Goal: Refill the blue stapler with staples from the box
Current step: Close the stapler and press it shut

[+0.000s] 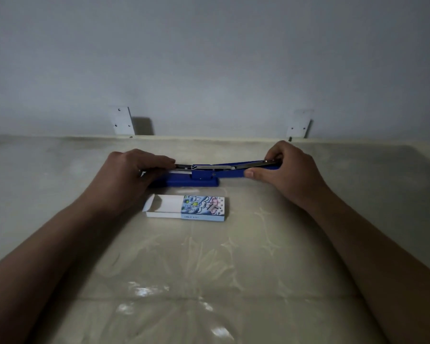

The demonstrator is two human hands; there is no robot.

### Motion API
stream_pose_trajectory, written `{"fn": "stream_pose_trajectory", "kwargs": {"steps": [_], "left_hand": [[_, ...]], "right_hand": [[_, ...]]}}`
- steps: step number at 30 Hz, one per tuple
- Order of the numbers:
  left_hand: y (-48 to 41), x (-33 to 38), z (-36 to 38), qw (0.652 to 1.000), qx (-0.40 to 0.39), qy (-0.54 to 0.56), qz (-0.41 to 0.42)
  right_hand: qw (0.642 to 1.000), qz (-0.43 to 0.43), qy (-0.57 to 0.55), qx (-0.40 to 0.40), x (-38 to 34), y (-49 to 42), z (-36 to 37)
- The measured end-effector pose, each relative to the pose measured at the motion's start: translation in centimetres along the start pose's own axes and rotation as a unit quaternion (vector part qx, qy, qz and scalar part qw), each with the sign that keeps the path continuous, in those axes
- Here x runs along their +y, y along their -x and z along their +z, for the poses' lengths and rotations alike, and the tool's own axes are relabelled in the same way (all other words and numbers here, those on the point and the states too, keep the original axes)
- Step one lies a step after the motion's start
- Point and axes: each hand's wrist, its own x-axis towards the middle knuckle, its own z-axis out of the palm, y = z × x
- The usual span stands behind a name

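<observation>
Blue stapler, opened flat: I am seeing the left hand pressing its metal magazine, the right hand pinching the swung-out top arm; half-open staple box lying just beside.

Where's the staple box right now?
In the head view the staple box lies on the table at centre, just nearer the person than the blue stapler, between the forearms, its inner tray slid out to the left.
</observation>
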Motion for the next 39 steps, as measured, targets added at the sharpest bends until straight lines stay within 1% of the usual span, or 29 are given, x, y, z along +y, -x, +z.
{"fn": "stream_pose_trajectory", "kwargs": {"steps": [6,14,16,26,31,39], "left_hand": [[0.1,0.0,0.1,1.0,0.002,0.001,0.004],[0.0,0.0,0.1,1.0,0.0,-0.001,0.004],[0.1,0.0,0.1,1.0,0.003,-0.007,0.009],[0.1,0.0,0.1,1.0,0.012,0.007,0.011],[0.2,-0.4,0.1,1.0,0.014,0.002,0.015],[0.1,-0.9,0.2,1.0,0.012,0.002,0.013]], "right_hand": [[0.996,-0.046,-0.052,0.053,-0.3,-0.2,0.2],[0.977,-0.046,-0.164,0.127,-1.6,-0.1,0.1],[0.974,-0.053,-0.173,0.136,-1.9,-0.2,0.0],[0.954,-0.092,-0.266,0.101,-4.1,-0.2,1.2],[0.953,-0.125,-0.262,0.083,-5.3,-0.5,1.9],[0.958,-0.126,-0.25,0.055,-6.1,-0.6,1.9]]}}
